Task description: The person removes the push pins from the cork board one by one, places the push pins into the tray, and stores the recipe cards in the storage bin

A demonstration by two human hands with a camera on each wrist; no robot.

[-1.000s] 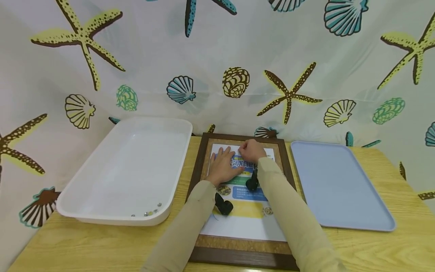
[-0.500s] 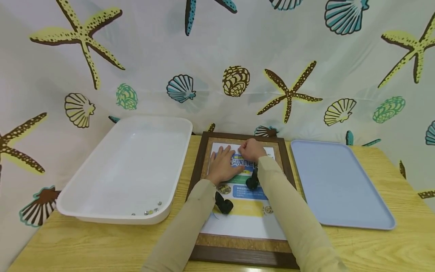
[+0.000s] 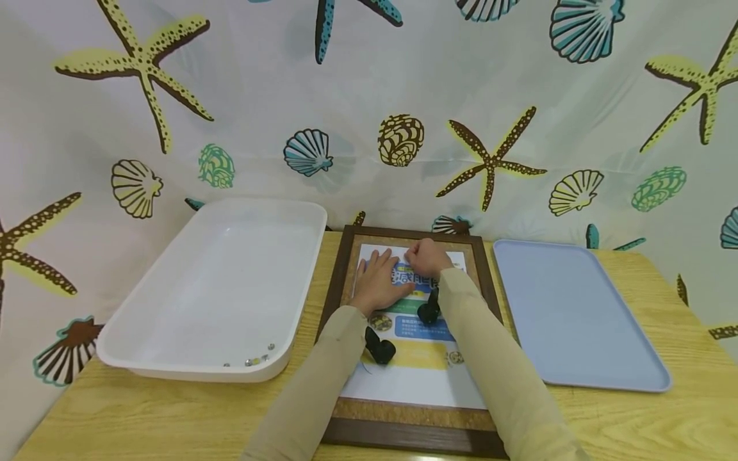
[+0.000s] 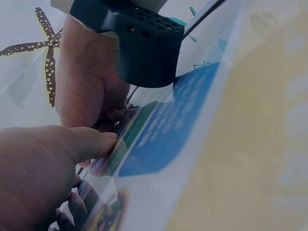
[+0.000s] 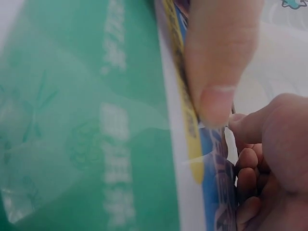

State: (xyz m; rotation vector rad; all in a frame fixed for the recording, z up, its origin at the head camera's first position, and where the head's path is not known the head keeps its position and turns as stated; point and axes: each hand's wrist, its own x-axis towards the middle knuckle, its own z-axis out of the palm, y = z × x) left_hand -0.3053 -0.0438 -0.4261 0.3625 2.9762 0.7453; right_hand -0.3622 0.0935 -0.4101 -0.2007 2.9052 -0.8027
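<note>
A printed poster (image 3: 412, 387) lies on a brown-framed cork board (image 3: 415, 413). My left hand (image 3: 377, 285) rests flat on its upper left, fingers spread and thumb reaching right. Close beside it, my right hand (image 3: 429, 257) is curled at the poster's upper middle. In the right wrist view, the right thumb and forefinger (image 5: 245, 127) meet low over the paper, their tips pinched on something small and mostly hidden; I cannot tell what it is. The left thumb (image 5: 219, 91) presses the sheet right by them. In the left wrist view, the left thumb (image 4: 98, 142) lies on the glossy sheet.
A deep white tray (image 3: 207, 275) stands left of the board, with several tiny clear and yellowish pieces (image 3: 254, 362) in its near right corner. To the right lies a shallow pale blue tray (image 3: 582, 314). A patterned curtain (image 3: 357, 96) hangs behind the wooden table (image 3: 161, 416).
</note>
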